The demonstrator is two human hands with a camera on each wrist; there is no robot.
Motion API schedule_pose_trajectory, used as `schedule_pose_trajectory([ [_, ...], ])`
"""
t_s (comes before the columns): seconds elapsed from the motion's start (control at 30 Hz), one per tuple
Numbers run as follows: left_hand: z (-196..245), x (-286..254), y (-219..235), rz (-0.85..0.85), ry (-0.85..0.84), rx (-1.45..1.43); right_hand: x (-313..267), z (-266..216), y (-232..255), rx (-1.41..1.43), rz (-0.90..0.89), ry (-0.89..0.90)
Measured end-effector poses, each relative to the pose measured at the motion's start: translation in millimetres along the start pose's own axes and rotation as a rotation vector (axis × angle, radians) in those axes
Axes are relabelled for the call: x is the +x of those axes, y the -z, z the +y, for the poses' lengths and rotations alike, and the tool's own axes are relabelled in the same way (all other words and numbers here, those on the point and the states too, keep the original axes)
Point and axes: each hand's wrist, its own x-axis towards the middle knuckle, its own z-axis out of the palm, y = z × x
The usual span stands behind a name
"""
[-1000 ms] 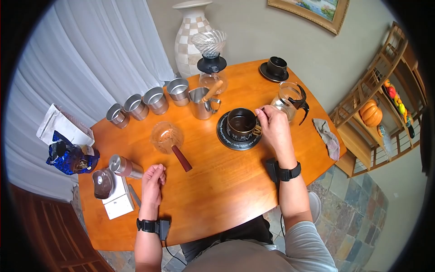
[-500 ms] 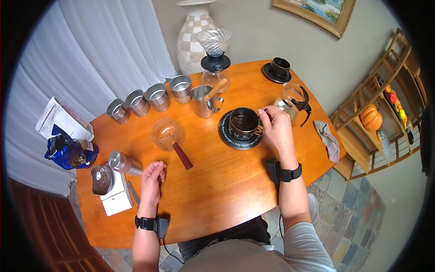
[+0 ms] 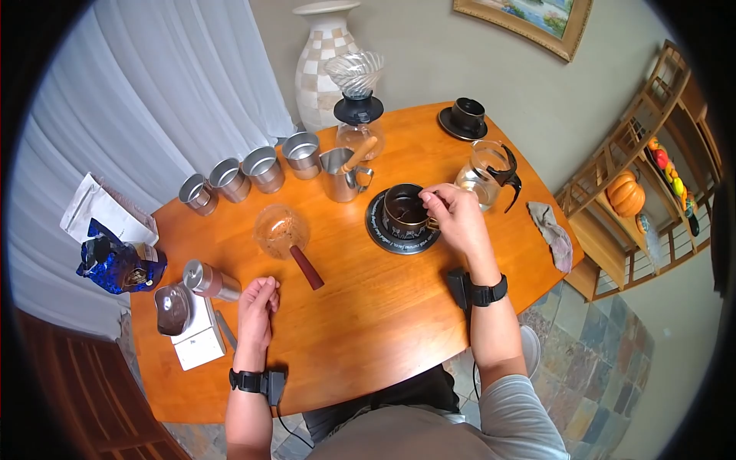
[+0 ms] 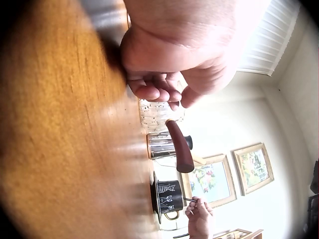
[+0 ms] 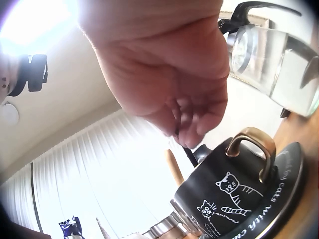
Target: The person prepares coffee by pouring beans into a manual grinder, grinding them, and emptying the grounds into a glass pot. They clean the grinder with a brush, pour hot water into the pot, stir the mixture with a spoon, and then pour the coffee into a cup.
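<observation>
A thin dark stick (image 5: 190, 157) is pinched in my right hand (image 3: 458, 220), just over the rim of a black cup. Its lower end is hidden inside the cup. The black cup (image 5: 219, 186), with white cat drawings and a gold handle, stands on a black lettered saucer (image 3: 381, 239) and contains dark liquid. My left hand (image 3: 257, 305) rests loosely curled on the table, holding nothing. Nearest to it are a steel cylinder with a brown band (image 3: 211, 280) and a glass pan (image 3: 281, 230) with a dark red handle, brown specks inside.
A glass pot (image 3: 479, 184) with a black handle stands right of the cup, near a grey cloth (image 3: 550, 236). Behind are a steel pitcher (image 3: 337, 182), several steel cups (image 3: 264, 169) and a glass dripper (image 3: 356, 73). Bags (image 3: 123, 261) and a white scale (image 3: 201, 346) lie left.
My right hand has shifted slightly left, closer over the cup, with the thin stick. The cup and saucer stay in place. My left hand has not moved on the table.
</observation>
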Motion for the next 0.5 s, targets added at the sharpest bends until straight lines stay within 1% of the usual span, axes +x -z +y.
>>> schedule_pose_trajectory([
  [0.03, -0.1, 0.4, 0.1, 0.004, 0.004, 0.002, 0.0, -0.3, 0.3, 0.045, 0.038, -0.070],
  [0.07, 0.5, 0.3, -0.5, 0.005, 0.001, 0.000, 0.0, -2.4, 1.3, 0.044, 0.037, -0.067],
  [0.13, 2.9, -1.9, -3.2, 0.008, 0.003, -0.005, 0.0, -7.4, 4.1, -0.056, 0.125, -0.053],
  [0.2, 0.4, -0.5, -0.5, 0.006, 0.001, -0.011, 1.0, -5.8, 4.0, -0.095, 0.130, -0.048],
  [0.27, -0.8, 0.2, 0.2, 0.002, -0.002, -0.017, 1.4, -5.7, 3.9, -0.152, 0.149, -0.002],
  [0.5, -4.2, 2.3, 3.0, -0.004, -0.005, -0.007, 1.4, -8.5, 4.6, -0.159, 0.151, 0.005],
])
